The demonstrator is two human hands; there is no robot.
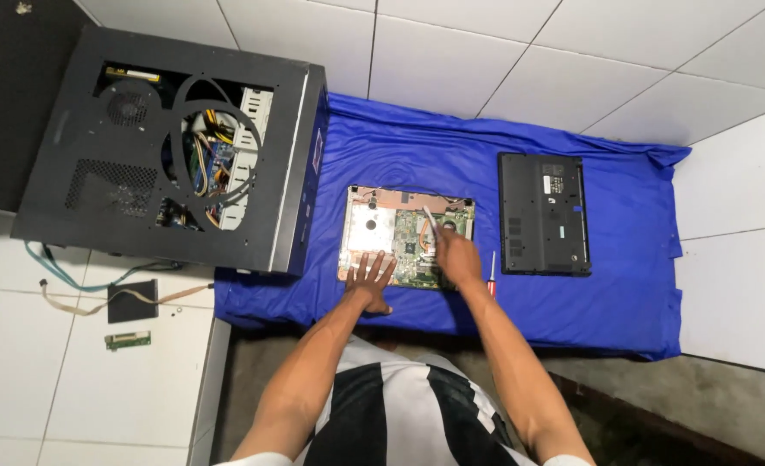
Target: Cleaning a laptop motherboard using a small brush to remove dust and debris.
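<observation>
An opened laptop base (374, 226) with its green circuit board exposed lies on a blue cloth (451, 164). My left hand (370, 278) rests flat, fingers spread, on the near edge of that base. My right hand (456, 256) is over the board's right part and holds a thin silver tool (429, 219) whose tip points up toward the board's far side. A red-handled screwdriver (492, 273) lies on the cloth just right of my right hand.
A black laptop bottom cover (544, 214) lies to the right on the cloth. A black desktop computer case (166, 147) with wiring inside sits at the left. On the white tiles near it are a small black drive (132, 300), a green circuit strip (128, 340) and loose cables (63, 278).
</observation>
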